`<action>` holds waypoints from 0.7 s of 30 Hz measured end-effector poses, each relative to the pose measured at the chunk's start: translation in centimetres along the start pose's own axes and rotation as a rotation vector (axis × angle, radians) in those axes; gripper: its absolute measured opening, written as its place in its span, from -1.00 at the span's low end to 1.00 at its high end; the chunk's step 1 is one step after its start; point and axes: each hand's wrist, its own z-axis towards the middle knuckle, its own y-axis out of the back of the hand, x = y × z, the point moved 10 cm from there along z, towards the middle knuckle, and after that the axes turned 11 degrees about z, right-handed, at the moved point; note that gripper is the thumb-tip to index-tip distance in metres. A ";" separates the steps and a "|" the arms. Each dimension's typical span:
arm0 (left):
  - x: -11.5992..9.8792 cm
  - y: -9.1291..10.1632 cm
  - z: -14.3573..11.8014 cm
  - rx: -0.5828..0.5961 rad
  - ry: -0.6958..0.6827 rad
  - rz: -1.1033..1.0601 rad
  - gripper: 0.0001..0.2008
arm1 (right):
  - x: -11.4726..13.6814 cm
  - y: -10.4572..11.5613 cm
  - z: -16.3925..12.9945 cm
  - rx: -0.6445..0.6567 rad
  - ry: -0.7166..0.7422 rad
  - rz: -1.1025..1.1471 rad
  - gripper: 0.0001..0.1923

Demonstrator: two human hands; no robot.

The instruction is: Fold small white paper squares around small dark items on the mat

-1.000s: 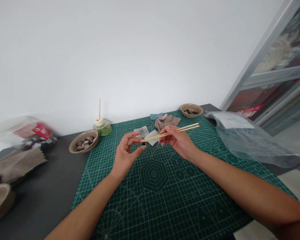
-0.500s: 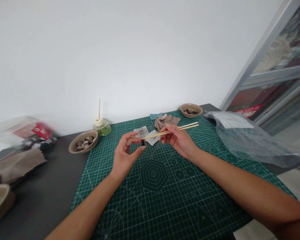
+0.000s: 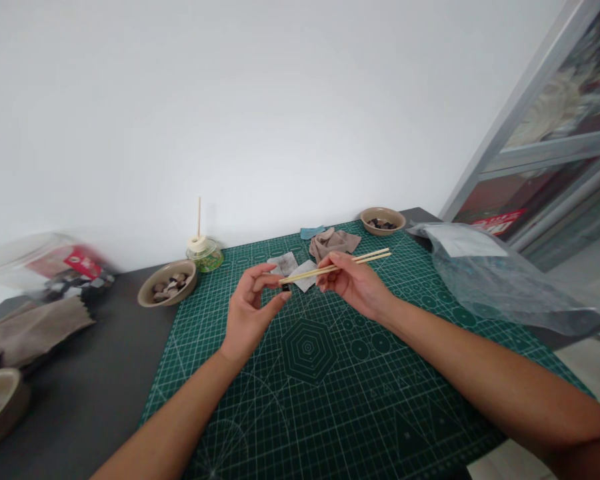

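Between the thumb and fingers of my left hand (image 3: 253, 300) is a small black piece (image 3: 286, 287), pinched above the green cutting mat (image 3: 325, 400). My right hand (image 3: 355, 283) grips a pair of pale wooden chopsticks (image 3: 363, 259) from above. Their tips lie at the black piece, close to my left fingertips; whether they press on it I cannot tell. Under and behind the chopsticks, white paper sheets (image 3: 306, 283) with dark marks rest on the mat.
A bowl of dark and tan pieces (image 3: 145, 293) stands left, another bowl (image 3: 397, 223) back right. A glass jar with a stick (image 3: 213, 259), a brown cloth (image 3: 334, 241) and a blue cloth (image 3: 311, 233) sit near the wall. A plastic bag (image 3: 480, 287) lies right, a clear tub (image 3: 35, 257) far left.
My right hand has moved slightly left and down. The chopstick tips have shifted onto the upper part of the black piece. My left hand has stayed in place.
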 end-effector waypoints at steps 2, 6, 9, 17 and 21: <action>0.1 -0.1 0.0 0.011 -0.004 0.020 -0.59 | 0.3 -0.4 -0.2 0.033 0.029 -0.056 -0.71; 0.2 -0.1 0.0 0.028 -0.038 0.111 -0.60 | 1.6 -0.9 -0.6 0.067 0.140 -0.188 -0.71; 0.0 -0.2 -0.1 0.037 -0.080 0.180 -0.59 | 2.3 -1.0 -0.8 0.067 0.198 -0.239 -0.72; -0.9 -0.4 -0.3 0.047 -0.150 0.267 -0.60 | 2.5 -1.4 -0.9 0.131 0.215 -0.282 -0.74; -1.1 -0.3 -0.4 0.040 -0.181 0.302 -0.60 | 2.7 -1.4 -0.9 0.116 0.229 -0.270 -0.74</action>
